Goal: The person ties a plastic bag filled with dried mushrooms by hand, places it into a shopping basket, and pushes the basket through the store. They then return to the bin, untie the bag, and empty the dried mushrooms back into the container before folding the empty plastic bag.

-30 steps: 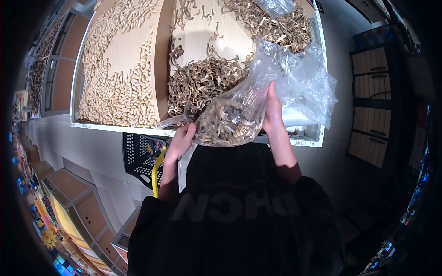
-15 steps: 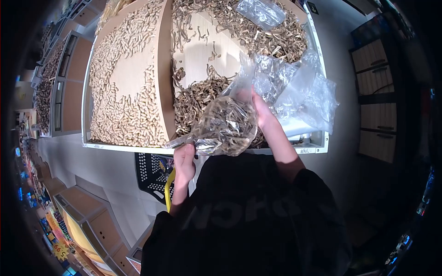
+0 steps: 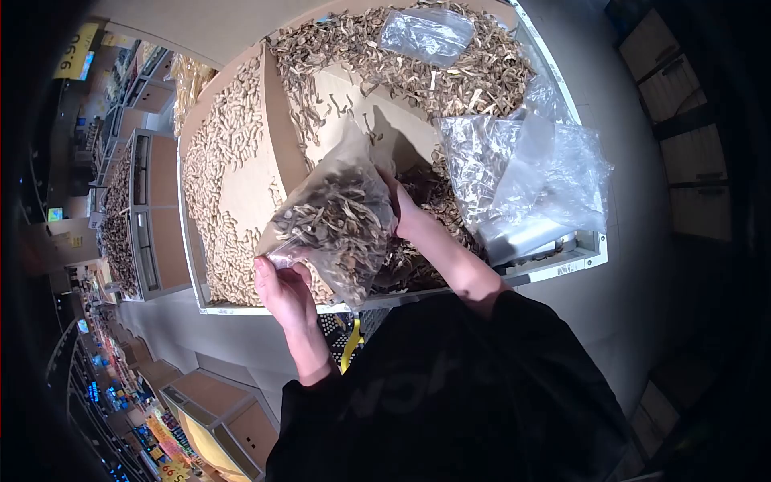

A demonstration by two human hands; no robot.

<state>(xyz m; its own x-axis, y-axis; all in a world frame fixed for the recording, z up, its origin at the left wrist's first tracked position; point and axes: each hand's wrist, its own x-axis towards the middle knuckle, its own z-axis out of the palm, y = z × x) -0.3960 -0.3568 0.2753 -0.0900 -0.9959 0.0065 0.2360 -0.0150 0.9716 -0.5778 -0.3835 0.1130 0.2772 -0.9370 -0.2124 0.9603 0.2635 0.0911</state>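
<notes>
A clear plastic bag (image 3: 341, 213) filled with dried brown mushroom pieces is held up over the front of the bin. My left hand (image 3: 285, 293) pinches a lower left corner of the bag, thumb and fingers closed on the film. Against the bag's right side is my right hand (image 3: 401, 209), its fingers partly hidden behind the plastic and gripping it. Loose dried mushrooms (image 3: 482, 84) lie behind and beneath the bag. To the left, past a wooden divider (image 3: 281, 132), are peanuts in shells (image 3: 229, 153).
Flattened clear bags (image 3: 522, 173) lie on the bin's right side, another clear bag (image 3: 427, 36) at the back. The bin's white rim (image 3: 554, 269) runs along the front. A black basket with a yellow handle (image 3: 351, 345) is below it.
The filled bag has moved left and now stands more upright, its top pointing up and back. Both hands have shifted left with it, and the camera view has turned.
</notes>
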